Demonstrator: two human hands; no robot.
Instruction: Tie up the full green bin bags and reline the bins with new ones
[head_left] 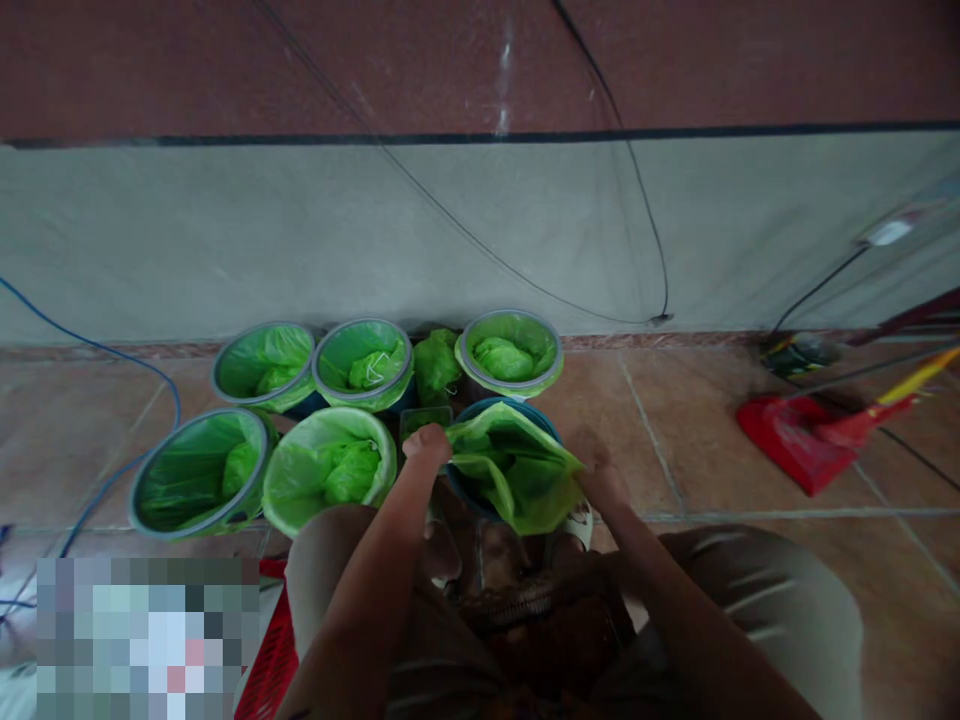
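Note:
Between my two hands a green plastic bag (517, 475) is stretched with its mouth apart, over a blue bin (541, 416) in front of my knees. My left hand (427, 443) is closed on the bag's left edge. The right edge is gripped by my right hand (602, 478), which is somewhat blurred. Near my left hand sits a small clear container (420, 416) with something green in it. Just left of it stands a bin with a pale green liner (330, 425), holding a bunched green bag (352, 472).
More lined bins stand leftward (142, 480) and along the wall, including a grey-rimmed bin (510, 384). A tied green bag (437, 365) lies between them. On the right are a red dustpan (806, 440) and cables; a blue cable (112, 350) runs at left. A red basket (271, 650) is beside me.

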